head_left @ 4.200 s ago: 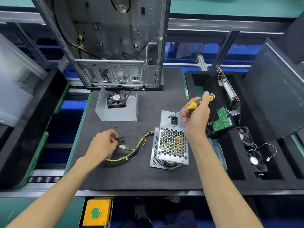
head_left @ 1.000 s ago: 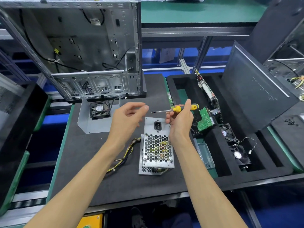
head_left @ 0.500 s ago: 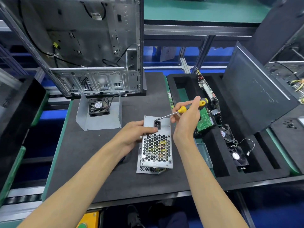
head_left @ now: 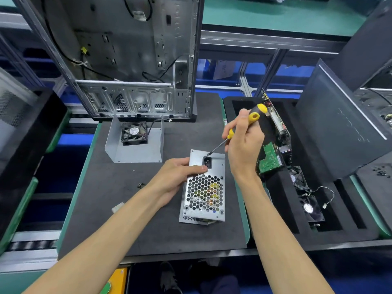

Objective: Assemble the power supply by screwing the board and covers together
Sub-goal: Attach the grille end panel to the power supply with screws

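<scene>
Silver sheet-metal power supply box w/ honeycomb vent grille (head_left: 203,187) lies flat on the dark foam-topped desk (head_left: 106,219), roughly mid-desk, black socket near its far end. Left hand (head_left: 176,179) rests against the box's left side, fingers (head_left: 197,169) curled over the top edge, tips touching metal just below the socket, so it's gripping the box. Right hand (head_left: 244,149) is above the box's far-right corner, fingers clenched round a yellow-and-black-handled screwdriver (head_left: 244,126); shaft slants down-left, tip on the lid just above the socket. Can't tell if a screw sits under the tip.

Left of the box, on the desk: a few small dark screws (head_left: 141,185) and a white plastic connector (head_left: 117,207), partly hidden by the left forearm. Beyond the box, far-left: bent grey metal cover (head_left: 135,151) standing open, w/ a small black fan (head_left: 134,133) in it. Behind that, an open silver PC chassis (head_left: 131,60) stands upright at the desk's far edge, black cables inside.

Right of the box: black foam tray w/ slots (head_left: 286,219), holding a green circuit board (head_left: 270,161) just beside the right wrist, a long card on edge (head_left: 275,117) farther back, and two more black fans (head_left: 310,207) nearer the front. A dark grey panel (head_left: 339,128) leans at the tray's right side. Front-left of the box, below the desk edge: yellow box w/ green button (head_left: 114,282), partly cut off.
</scene>
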Demonstrator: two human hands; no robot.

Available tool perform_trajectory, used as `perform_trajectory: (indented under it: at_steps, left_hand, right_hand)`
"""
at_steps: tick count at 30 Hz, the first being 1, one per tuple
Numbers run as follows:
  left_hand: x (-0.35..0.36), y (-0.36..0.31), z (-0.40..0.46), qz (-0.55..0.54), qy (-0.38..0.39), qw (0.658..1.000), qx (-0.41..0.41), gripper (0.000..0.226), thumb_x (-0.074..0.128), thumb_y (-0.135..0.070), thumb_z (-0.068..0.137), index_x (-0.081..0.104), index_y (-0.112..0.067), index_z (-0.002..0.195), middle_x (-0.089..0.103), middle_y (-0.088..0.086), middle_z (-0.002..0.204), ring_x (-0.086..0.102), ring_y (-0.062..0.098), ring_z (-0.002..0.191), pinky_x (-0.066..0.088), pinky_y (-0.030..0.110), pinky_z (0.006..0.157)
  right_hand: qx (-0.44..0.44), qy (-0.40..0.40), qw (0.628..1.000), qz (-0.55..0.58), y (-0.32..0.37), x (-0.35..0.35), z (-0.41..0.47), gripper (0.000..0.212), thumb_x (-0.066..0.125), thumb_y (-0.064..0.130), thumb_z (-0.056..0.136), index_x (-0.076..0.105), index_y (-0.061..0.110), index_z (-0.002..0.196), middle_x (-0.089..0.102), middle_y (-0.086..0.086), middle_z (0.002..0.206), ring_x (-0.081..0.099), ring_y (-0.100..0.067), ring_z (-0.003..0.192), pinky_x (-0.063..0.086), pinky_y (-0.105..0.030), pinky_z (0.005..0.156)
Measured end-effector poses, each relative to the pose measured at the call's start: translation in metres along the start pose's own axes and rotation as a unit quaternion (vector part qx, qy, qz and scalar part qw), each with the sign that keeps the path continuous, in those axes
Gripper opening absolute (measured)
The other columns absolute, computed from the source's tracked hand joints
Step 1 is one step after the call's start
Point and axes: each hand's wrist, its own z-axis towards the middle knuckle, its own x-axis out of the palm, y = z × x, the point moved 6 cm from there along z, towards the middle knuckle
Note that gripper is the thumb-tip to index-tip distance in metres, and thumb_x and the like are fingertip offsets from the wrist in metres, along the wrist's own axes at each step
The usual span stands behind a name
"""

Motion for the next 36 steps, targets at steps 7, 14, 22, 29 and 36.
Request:
perform_trajectory:
  at_steps: [7, 14, 22, 29, 36]
  left_hand:
    - [0.001, -0.001, -0.001, -0.003, 0.005, 1.0, 0.004, 0.02, 0.077, -0.011, 0.085, 0.079, -0.01, 0.104, 0.077, 0.016, 0.102, 0.075, 0.026, 0.092, 0.06, 0.032, 0.081]
    - [0.002, -0.001, -0.002, 0.0, 0.007, 1.0, 0.003, 0.019, 0.077, -0.013, 0.085, 0.079, -0.011, 0.104, 0.077, 0.015, 0.102, 0.075, 0.028, 0.095, 0.06, 0.031, 0.08]
    - [0.002, -0.002, -0.002, -0.004, 0.004, 1.0, 0.007, 0.019, 0.078, -0.012, 0.085, 0.079, -0.01, 0.104, 0.077, 0.016, 0.102, 0.075, 0.027, 0.095, 0.06, 0.032, 0.085]
    - [0.003, -0.002, -0.002, -0.012, 0.001, 1.0, 0.006, 0.021, 0.077, -0.01, 0.084, 0.079, -0.007, 0.105, 0.077, 0.017, 0.101, 0.075, 0.025, 0.09, 0.06, 0.029, 0.08]
    - [0.002, -0.001, -0.002, -0.009, 0.001, 1.0, 0.01, 0.023, 0.077, -0.01, 0.084, 0.078, -0.007, 0.107, 0.077, 0.017, 0.103, 0.074, 0.028, 0.096, 0.059, 0.034, 0.09]
  right_hand:
    - [-0.033, 0.036, 0.998, -0.045, -0.007, 0.006, -0.001, 0.061, 0.04, 0.052, 0.102, 0.054, 0.005, 0.066, 0.058, 0.009, 0.054, 0.051, -0.011, 0.045, 0.042, -0.027, 0.059]
    - [-0.038, 0.046, 0.997, -0.042, -0.008, 0.01, 0.0, 0.051, 0.042, 0.052, 0.103, 0.053, 0.016, 0.067, 0.06, 0.008, 0.056, 0.053, -0.01, 0.045, 0.041, -0.025, 0.057]
    - [-0.054, 0.086, 0.993, -0.06, 0.003, 0.02, -0.001, 0.035, 0.048, 0.044, 0.102, 0.059, 0.022, 0.077, 0.063, 0.008, 0.066, 0.06, -0.012, 0.064, 0.05, -0.031, 0.069]
    - [0.019, 0.141, 0.984, 0.109, 0.013, 0.032, -0.006, 0.022, 0.047, 0.025, 0.107, 0.058, 0.02, 0.125, 0.037, 0.009, 0.066, 0.04, -0.008, 0.058, 0.046, -0.039, 0.067]
    - [0.0, 0.142, 0.979, 0.144, 0.027, 0.035, -0.015, 0.033, 0.029, 0.039, 0.108, 0.056, 0.026, 0.122, 0.045, 0.001, 0.074, 0.043, -0.019, 0.067, 0.041, -0.038, 0.069]
